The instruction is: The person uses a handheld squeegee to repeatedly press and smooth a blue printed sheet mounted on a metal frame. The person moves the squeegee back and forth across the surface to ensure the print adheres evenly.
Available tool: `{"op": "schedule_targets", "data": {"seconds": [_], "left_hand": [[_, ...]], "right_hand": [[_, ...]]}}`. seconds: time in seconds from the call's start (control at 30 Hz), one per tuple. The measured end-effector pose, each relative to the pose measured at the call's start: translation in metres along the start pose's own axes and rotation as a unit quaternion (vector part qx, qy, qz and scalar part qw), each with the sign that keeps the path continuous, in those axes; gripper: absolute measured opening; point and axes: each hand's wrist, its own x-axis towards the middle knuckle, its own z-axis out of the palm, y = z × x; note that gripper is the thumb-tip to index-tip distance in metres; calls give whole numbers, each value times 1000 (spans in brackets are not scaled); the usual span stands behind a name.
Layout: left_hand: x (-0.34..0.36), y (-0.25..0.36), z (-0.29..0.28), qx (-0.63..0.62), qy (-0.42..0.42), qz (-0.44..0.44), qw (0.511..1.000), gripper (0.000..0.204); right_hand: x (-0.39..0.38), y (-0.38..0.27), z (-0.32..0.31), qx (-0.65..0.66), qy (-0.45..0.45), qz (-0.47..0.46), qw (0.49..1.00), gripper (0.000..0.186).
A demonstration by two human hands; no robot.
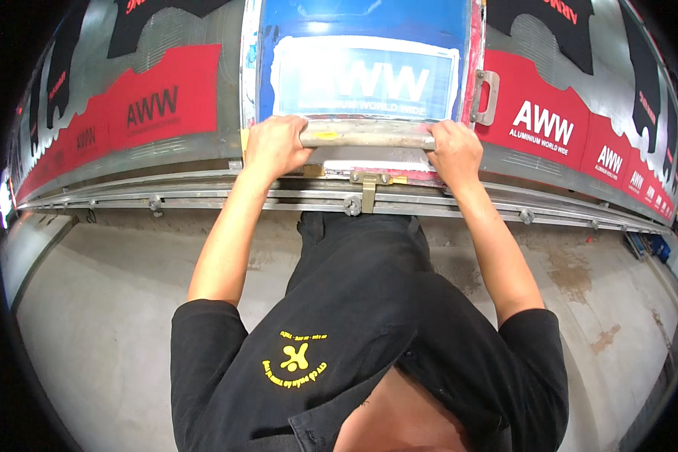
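Note:
Both my hands are wrapped round the ends of a wide squeegee (365, 136). My left hand (275, 147) closes on its left end and my right hand (457, 148) on its right end. The squeegee lies across the near part of a printing screen (361, 21), a blue mesh with a pale lettered window just beyond the blade. White ink or paste rims that window, and a whitish strip shows on the near side of the squeegee. A metal grip (488, 98) sticks out from the screen frame's right side. What lies under the screen is mostly hidden.
Red cut fabric pieces lie along the long table on both sides: those at left (196, 79) have dark lettering, those at right (505, 75) white. Black fabric pieces (546, 26) lie farther back. A metal rail (256, 202) with bolts runs along the table's near edge, above a concrete floor (128, 301).

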Motion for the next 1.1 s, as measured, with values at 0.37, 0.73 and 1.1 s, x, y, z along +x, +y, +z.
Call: {"op": "schedule_targets", "data": {"seconds": [0.37, 0.73, 1.1], "left_hand": [[154, -30, -78, 11, -5, 8, 1000, 55], [115, -16, -43, 35, -5, -25, 999, 52], [-12, 18, -4, -16, 4, 15, 1000, 48]], "right_hand": [[156, 62, -19, -11, -83, 52, 995, 37], [107, 50, 3, -38, -43, 17, 998, 36], [-16, 0, -4, 32, -47, 0, 998, 28]]}}
